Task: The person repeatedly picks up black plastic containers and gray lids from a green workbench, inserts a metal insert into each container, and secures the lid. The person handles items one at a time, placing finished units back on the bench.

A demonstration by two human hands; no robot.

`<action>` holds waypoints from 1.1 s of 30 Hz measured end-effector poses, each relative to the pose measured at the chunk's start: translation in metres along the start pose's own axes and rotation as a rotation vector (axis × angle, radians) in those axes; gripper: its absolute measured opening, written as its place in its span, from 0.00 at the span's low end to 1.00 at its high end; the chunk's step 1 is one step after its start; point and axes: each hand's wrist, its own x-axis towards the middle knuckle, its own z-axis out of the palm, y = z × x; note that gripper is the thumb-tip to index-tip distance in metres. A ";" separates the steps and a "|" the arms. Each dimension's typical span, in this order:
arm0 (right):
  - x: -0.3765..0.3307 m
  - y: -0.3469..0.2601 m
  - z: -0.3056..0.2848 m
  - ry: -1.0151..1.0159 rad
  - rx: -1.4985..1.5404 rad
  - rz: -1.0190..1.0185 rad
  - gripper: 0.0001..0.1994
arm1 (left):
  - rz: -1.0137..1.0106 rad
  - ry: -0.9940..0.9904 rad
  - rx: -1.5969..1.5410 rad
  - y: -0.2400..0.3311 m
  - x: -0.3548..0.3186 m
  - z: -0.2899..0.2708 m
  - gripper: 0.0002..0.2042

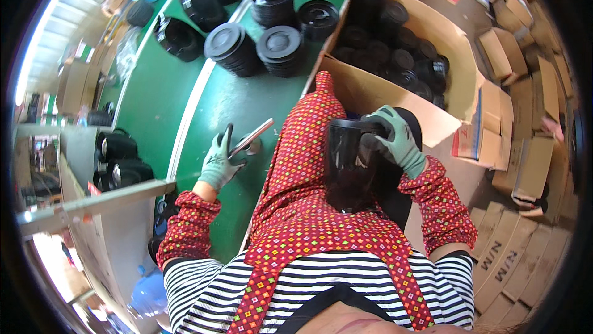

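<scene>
Against the patterned apron [302, 210], right of the green table [228, 105], we have a glossy black container [344, 164]; it looks stiff, light and hollow, probably slippery and easily scuffed, so the handle-like part [369, 127] seems our surest hold. Our right hand [395, 141] curls closed around it there; our left hand [219, 164], over the table, closes loosely on a slim metal tool [252, 137]. Farther along the table stand stacked black discs [279, 53]; right of it, a carton [386, 96] holds dark pieces [401, 59].
</scene>
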 end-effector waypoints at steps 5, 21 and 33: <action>-0.016 -0.034 -0.010 0.106 -0.210 -0.111 0.15 | 0.176 0.008 -0.331 0.007 0.006 -0.013 0.35; 0.120 0.023 -0.007 0.027 0.155 -0.374 0.18 | 0.516 -0.401 -0.660 0.260 0.093 -0.177 0.33; 0.067 0.034 0.003 0.064 0.102 -0.171 0.17 | 1.053 -0.421 -0.844 0.274 0.126 -0.091 0.25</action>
